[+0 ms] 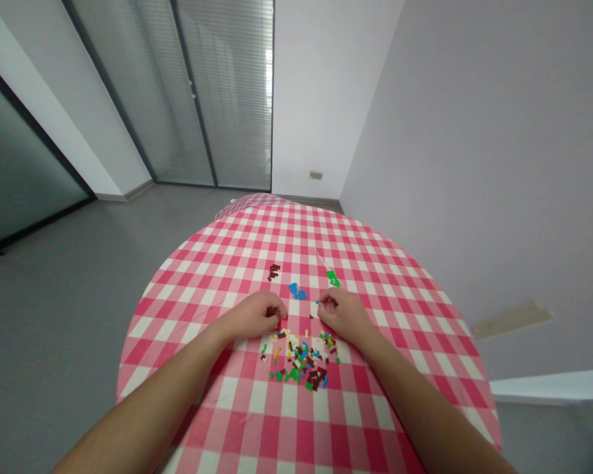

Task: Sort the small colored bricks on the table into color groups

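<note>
Left hand [252, 315] curled closed just above a messy pile of tiny plastic bricks [299, 365], fingertips down by the pile, inside of the fist hidden, so no telling empty or full. Right hand [335, 311] pinched tight on what looks like a tiny blue brick [317, 301]. Small heap of blue bricks [296, 291] up ahead, between both hands. Dark brown bricks [273, 271] nearer the left hand, green bricks [333, 278] nearer the right, all on a pink checked tablecloth [237, 408].
</note>
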Available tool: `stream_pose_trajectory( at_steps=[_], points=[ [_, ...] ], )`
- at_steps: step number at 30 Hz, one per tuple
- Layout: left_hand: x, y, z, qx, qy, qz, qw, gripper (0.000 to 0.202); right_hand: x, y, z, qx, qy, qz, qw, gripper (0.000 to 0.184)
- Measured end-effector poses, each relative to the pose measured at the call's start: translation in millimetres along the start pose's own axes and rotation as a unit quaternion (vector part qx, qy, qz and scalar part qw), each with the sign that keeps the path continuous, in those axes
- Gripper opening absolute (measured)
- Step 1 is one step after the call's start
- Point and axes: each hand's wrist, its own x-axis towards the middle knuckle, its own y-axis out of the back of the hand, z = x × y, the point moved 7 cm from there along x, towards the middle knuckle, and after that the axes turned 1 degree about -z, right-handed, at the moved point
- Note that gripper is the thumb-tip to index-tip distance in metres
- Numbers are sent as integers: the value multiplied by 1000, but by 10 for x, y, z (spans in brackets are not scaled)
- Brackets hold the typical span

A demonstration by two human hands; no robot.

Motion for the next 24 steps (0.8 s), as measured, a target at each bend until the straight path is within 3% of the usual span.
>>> stream_pose_trajectory(
  at_steps=[16,20,24],
  points=[
    [-2,14,34,0,-4,2,1000,30,17,-107,-117,60,88,-44,993,16],
    [-3,14,27,0,-9,5,1000,29,12,-74,-47,55,68,-21,996,23],
    [-4,12,17,1,-3,4,1000,30,-1,-113,-65,58,88,-42,994,24]
  ],
)
